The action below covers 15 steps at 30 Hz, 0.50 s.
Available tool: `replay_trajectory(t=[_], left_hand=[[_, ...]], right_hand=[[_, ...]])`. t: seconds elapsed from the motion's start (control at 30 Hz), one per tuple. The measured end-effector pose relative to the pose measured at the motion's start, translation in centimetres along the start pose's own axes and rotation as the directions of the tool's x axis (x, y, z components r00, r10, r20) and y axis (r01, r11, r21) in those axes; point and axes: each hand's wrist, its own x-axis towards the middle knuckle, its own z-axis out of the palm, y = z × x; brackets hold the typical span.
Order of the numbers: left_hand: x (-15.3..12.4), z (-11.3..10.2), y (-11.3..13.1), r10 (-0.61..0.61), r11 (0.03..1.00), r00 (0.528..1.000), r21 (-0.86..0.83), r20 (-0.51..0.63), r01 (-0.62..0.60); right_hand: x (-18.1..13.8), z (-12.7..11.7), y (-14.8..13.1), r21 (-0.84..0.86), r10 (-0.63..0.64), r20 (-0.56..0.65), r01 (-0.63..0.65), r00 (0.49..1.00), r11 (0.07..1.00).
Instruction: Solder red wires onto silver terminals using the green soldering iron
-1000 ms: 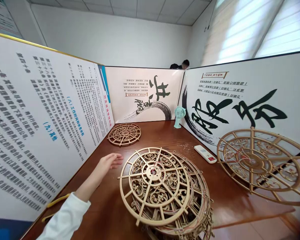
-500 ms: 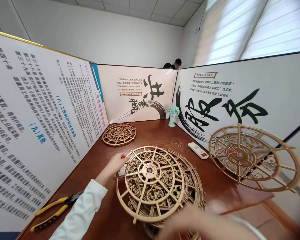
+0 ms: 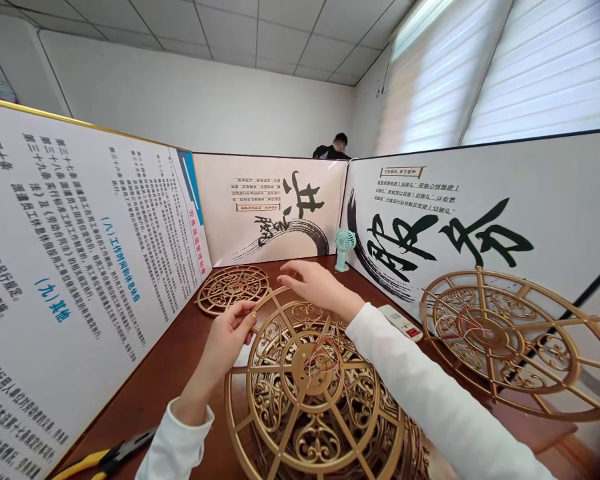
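Observation:
A large round wooden fretwork wheel [image 3: 310, 393] with thin red wires at its hub stands tilted up on the brown table [image 3: 180, 360] in front of me. My left hand [image 3: 229, 337] pinches the wheel's upper left rim. My right hand [image 3: 316, 283] reaches over the top of the wheel to its far rim, fingers curled on the edge. Both arms wear white sleeves.
A second wooden wheel [image 3: 510, 337] leans on the right panel, and a smaller wooden disc [image 3: 233, 288] lies flat at the back left. A white remote [image 3: 403, 323], a small teal fan [image 3: 344, 245] and yellow-handled pliers [image 3: 105, 459] lie on the table. Printed boards wall three sides; a person sits beyond.
The wheel has been tipped up toward me. My left hand moved from the table onto its rim, and my right hand came in from below to the far rim.

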Motion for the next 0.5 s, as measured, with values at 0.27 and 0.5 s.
replay_trajectory(t=[0.27, 0.5], left_hand=[[0.8, -0.9, 0.4, 0.005, 0.999, 0.997, 0.033, 0.073, -0.008], [1.6, -1.2, 0.7, 0.044, 0.997, 0.997, 0.067, 0.055, -0.048]], right_hand=[[2.8, 0.7, 1.1, 0.391, 0.101, 0.404, -0.271, 0.909, 0.880], [3.9, 1.2, 0.0, 0.354, 0.172, 0.284, -0.270, 0.943, 0.895]])
